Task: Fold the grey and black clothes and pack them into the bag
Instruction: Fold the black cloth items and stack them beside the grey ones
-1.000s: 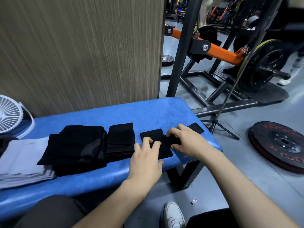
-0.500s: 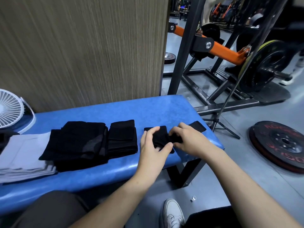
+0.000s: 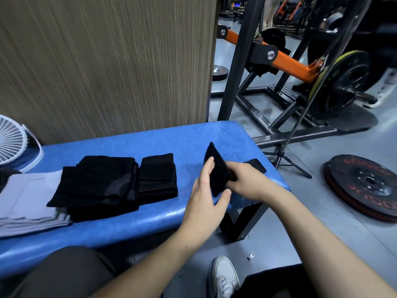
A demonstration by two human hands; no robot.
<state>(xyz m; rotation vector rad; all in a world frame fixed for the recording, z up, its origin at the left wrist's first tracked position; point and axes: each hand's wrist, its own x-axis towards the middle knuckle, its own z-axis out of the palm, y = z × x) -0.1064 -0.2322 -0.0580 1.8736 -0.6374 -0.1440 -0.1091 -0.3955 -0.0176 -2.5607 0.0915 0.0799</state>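
Note:
A small black cloth (image 3: 217, 168) stands lifted on edge above the blue bench (image 3: 150, 145). My left hand (image 3: 206, 194) grips its near flap between thumb and fingers. My right hand (image 3: 249, 181) pinches its right part, and the cloth's far end (image 3: 255, 165) still lies flat on the bench. Left of them lie a small folded black piece (image 3: 158, 176), a larger folded black garment (image 3: 96, 186) and a folded grey garment (image 3: 28, 203). No bag is in view.
A white fan (image 3: 12, 145) stands at the bench's far left. A wood-grain wall (image 3: 107, 61) rises behind the bench. On the floor to the right are a weight plate (image 3: 365, 186), a tripod foot (image 3: 285, 160) and a steel rack with an orange arm (image 3: 285, 61).
The small black cloth lay flat under both hands; my left hand has lifted its left half up and over toward the right while my right hand holds the other part.

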